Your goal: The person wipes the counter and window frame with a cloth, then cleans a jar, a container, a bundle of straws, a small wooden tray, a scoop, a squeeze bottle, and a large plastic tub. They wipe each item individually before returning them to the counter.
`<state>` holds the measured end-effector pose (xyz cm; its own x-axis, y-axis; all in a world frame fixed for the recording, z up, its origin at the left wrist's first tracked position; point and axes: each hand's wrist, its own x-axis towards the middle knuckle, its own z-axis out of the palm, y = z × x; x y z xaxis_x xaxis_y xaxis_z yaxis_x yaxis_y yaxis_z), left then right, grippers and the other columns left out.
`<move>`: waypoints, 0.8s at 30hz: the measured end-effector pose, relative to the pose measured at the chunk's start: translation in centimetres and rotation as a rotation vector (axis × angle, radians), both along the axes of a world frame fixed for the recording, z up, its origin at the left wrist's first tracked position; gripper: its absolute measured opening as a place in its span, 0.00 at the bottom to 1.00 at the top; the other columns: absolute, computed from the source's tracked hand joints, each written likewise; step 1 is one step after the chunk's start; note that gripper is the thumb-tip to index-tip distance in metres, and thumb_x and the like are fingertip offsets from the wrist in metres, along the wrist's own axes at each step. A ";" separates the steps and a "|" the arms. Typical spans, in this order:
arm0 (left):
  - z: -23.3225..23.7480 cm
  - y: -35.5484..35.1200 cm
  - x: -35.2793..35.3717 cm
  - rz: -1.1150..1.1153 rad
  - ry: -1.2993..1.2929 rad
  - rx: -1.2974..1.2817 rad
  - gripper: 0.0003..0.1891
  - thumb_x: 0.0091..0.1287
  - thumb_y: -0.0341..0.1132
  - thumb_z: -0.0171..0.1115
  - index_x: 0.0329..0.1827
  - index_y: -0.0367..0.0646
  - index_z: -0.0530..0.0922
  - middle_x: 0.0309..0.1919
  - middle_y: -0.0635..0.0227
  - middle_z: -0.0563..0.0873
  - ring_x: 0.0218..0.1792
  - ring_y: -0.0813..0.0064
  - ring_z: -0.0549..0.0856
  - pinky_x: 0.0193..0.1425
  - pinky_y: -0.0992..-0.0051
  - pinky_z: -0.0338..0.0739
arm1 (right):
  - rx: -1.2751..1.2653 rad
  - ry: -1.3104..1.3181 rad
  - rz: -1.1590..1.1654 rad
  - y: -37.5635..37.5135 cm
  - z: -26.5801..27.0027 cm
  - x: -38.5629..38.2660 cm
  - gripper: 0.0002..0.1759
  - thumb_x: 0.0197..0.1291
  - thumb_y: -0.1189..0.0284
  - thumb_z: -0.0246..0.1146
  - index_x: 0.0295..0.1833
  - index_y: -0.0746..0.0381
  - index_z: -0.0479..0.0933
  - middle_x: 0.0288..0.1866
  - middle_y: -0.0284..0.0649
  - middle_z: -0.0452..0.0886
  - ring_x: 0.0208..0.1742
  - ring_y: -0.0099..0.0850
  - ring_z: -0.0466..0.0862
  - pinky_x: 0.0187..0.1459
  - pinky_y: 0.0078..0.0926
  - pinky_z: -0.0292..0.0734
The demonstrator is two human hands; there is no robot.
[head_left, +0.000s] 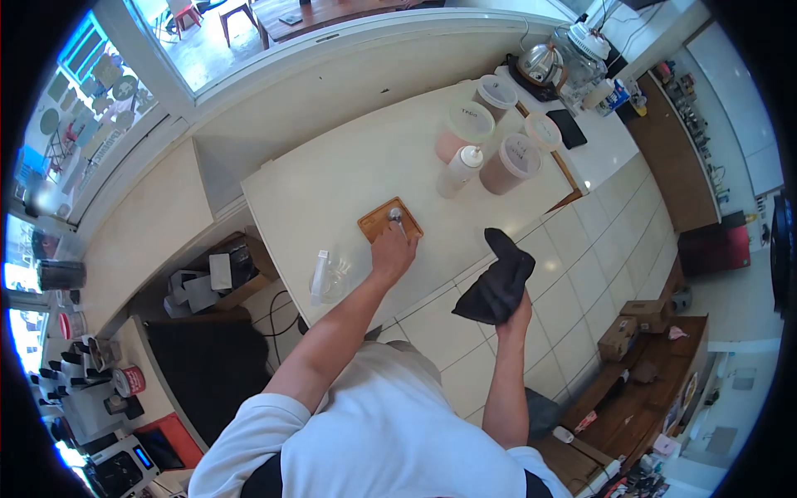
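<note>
My left hand (393, 251) is closed on a small metal spoon (395, 216), whose rounded end lies over a small wooden tray (377, 217) on the white table (332, 187). The fingertips are at the tray's near edge. Out over the floor, past the table's front edge, my right hand (516, 318) grips a bunched black cloth (498, 282), which hides most of the fingers. Left of my left forearm, a clear plastic container with a white strip (320, 278) sits at the table's near left corner.
Several lidded tubs (511, 163) and a white-capped squeeze bottle (460, 173) stand at the table's back right. Behind them are a metal kettle (541, 65) and a black phone-like slab (568, 129). An open cardboard box (253, 278) sits below left; a brown bench (643, 398) is at right.
</note>
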<state>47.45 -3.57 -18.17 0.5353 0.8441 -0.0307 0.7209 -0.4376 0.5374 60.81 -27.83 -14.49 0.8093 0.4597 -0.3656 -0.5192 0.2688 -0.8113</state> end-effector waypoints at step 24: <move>5.3 -8.1 -12.2 -0.107 -0.562 -0.917 0.11 0.74 0.36 0.55 0.33 0.38 0.73 0.19 0.70 0.80 0.19 0.82 0.81 0.22 0.78 0.75 | -0.730 -1.292 0.508 21.7 -2.9 -2.7 0.29 0.60 0.54 0.67 0.56 0.67 0.76 0.53 0.57 0.78 0.56 0.55 0.76 0.59 0.52 0.70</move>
<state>35.21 -11.72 -12.89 0.7397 0.5725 -0.3537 0.2504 0.2537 0.9343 58.06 -6.13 -17.41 0.5597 0.8111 0.1700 0.6928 -0.3455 -0.6330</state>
